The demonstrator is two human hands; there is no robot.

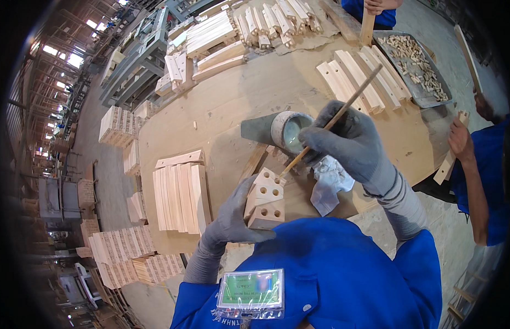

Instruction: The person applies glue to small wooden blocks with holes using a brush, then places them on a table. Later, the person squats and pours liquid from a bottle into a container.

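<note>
Here, item: wooden blocks [265, 200], a small stack with drilled holes, lower centre of the frame, against the chest.
Handling: probably light, stiff, dry and easy to grip; best taken by the flat sides, clear of the holes.
Left hand [233, 216]: gloved, fingers wrapped round the stack from the left.
Right hand [345, 140]: gloved, closed on a thin stick [334, 120], its tip at a top hole.
Adjacent: grey tin [290, 130] of pale liquid, on its side; white rag [327, 181].
Bench [238, 104]: wooden slats [181, 197] left of centre.
Labels: green-and-white rectangular badge [250, 290], clear sleeve, bottom centre.
Upper right: metal tray [425, 101] of dowels; other people's hands nearby.
</note>
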